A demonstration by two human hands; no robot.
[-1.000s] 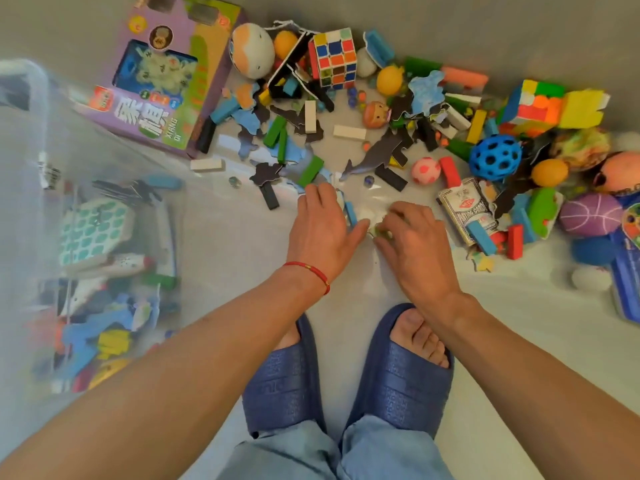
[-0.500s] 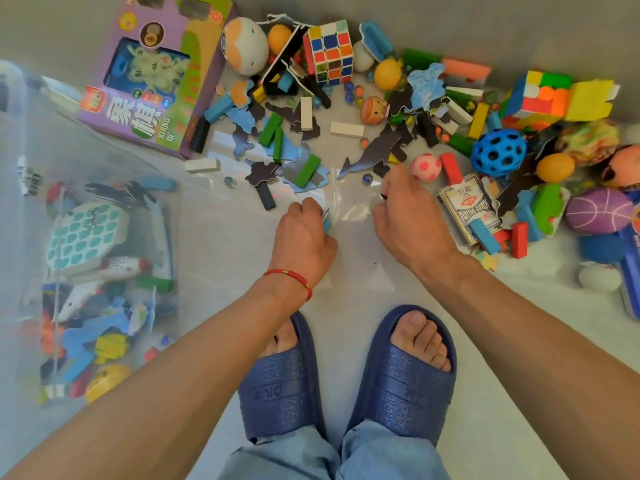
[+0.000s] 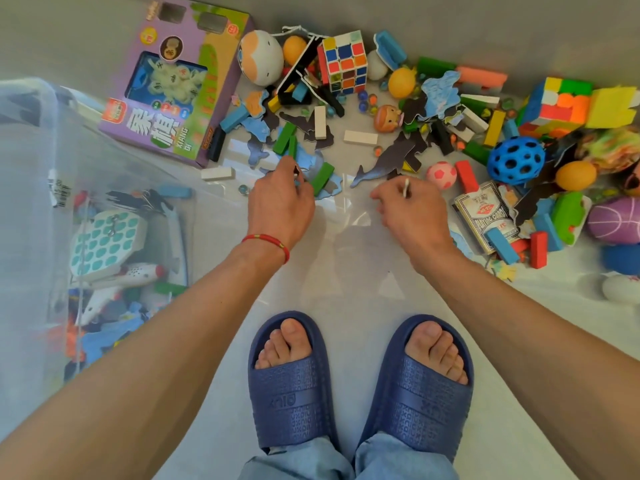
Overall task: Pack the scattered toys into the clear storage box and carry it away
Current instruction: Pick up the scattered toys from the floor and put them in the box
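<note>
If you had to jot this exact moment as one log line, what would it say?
left hand: pinching small piece | right hand: pinching thin flat piece | clear storage box: partly filled, at left | toys: mostly on floor

— How many puzzle cubes lie in the pile?
— Two: a white-edged cube (image 3: 344,61) at upper centre, a stickerless cube (image 3: 554,107) at upper right.
— Orange balls?
— Three that I can see: (image 3: 294,49), (image 3: 401,82), (image 3: 575,175).
— Boxes, card packs?
— One purple game box (image 3: 166,81) upper left, one card pack (image 3: 485,213) at right.
— Hands, slippers?
— Two hands, two blue slippers.
</note>
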